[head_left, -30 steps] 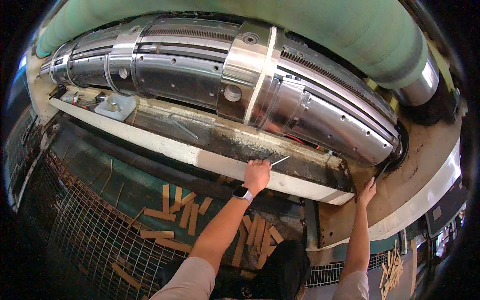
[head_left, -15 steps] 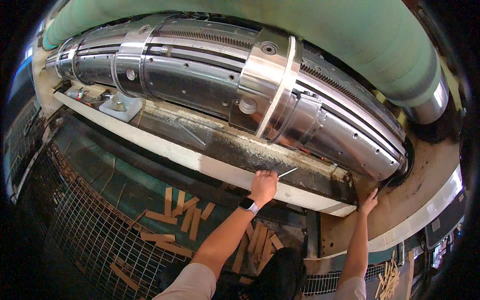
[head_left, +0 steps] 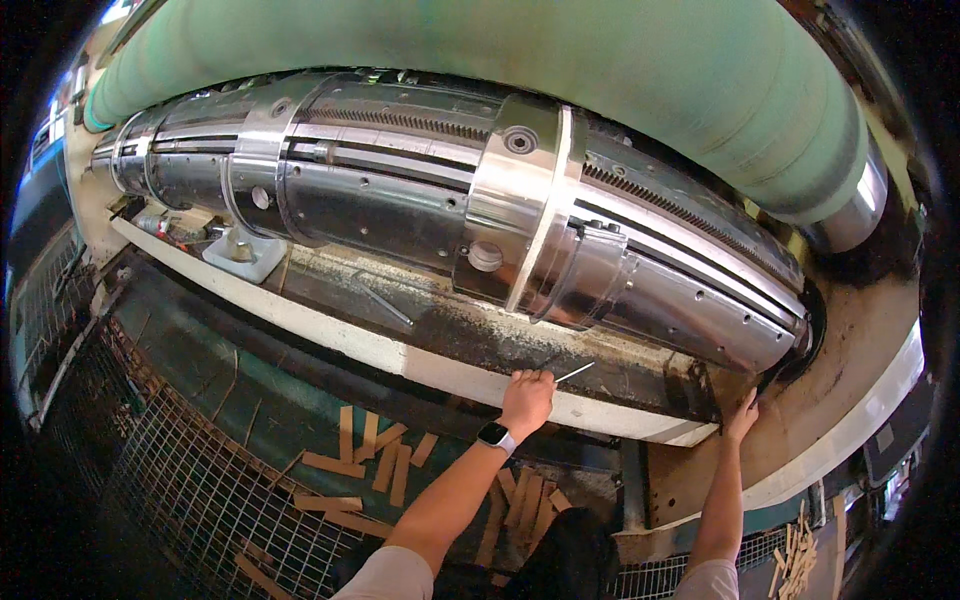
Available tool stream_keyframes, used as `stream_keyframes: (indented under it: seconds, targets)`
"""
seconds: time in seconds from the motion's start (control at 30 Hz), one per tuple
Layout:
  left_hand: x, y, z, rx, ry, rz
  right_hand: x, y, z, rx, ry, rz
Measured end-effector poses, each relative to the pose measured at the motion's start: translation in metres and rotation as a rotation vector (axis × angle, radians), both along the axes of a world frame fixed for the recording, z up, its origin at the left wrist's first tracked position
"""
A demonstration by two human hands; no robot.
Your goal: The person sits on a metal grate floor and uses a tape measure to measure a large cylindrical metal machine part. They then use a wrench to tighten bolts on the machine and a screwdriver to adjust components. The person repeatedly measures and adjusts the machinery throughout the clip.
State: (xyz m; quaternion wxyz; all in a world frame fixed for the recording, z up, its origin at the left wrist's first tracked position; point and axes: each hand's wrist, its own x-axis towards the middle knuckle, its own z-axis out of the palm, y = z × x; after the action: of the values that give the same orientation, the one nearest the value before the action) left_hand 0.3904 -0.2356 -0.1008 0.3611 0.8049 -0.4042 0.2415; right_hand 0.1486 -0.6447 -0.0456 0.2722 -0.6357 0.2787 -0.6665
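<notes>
My left hand [head_left: 527, 402], with a watch on its wrist, rests closed on the edge of the cream ledge [head_left: 450, 374]. A thin metal rod [head_left: 577, 371] sticks out from its fingers over the dark shelf; the rest of the rod is hidden in the grip. My right hand [head_left: 739, 418] is at the cream side frame [head_left: 800, 430], just below the right end of the steel cylinder [head_left: 690, 305]. Its fingers are curled there, and what they press or hold is too small to tell. An L-shaped hex key [head_left: 384, 302] lies on the shelf left of my left hand.
A green roller [head_left: 480, 50] spans above the cylinder, which carries steel collars [head_left: 515, 180] and a toothed rack. A white plastic tray [head_left: 243, 256] stands on the shelf's left. Below are cardboard strips [head_left: 390, 465] and wire mesh [head_left: 220, 490]; more strips [head_left: 797, 560] lie at lower right.
The view has tilted slightly, so the machine sits lower in the picture. Both hands keep about the same places on the ledge and the side frame.
</notes>
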Motion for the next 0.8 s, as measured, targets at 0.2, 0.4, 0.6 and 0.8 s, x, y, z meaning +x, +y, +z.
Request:
stream_keyframes:
  seconds: [0.2, 0.4, 0.6, 0.8]
  targets:
    - [-0.003, -0.002, 0.001, -0.002, 0.042, -0.034, -0.006, -0.014, -0.003, -0.026, 0.020, 0.009]
    - [-0.001, -0.003, -0.001, 0.011, 0.036, 0.016, -0.004, -0.004, -0.001, 0.037, 0.077, 0.036]
    - [-0.001, -0.006, 0.000, 0.044, 0.070, -0.026, -0.010, -0.003, 0.001, 0.041, 0.136, -0.006]
    - [-0.001, -0.003, 0.001, -0.042, 0.026, -0.022, -0.001, 0.020, 0.014, 0.110, 0.105, 0.057]
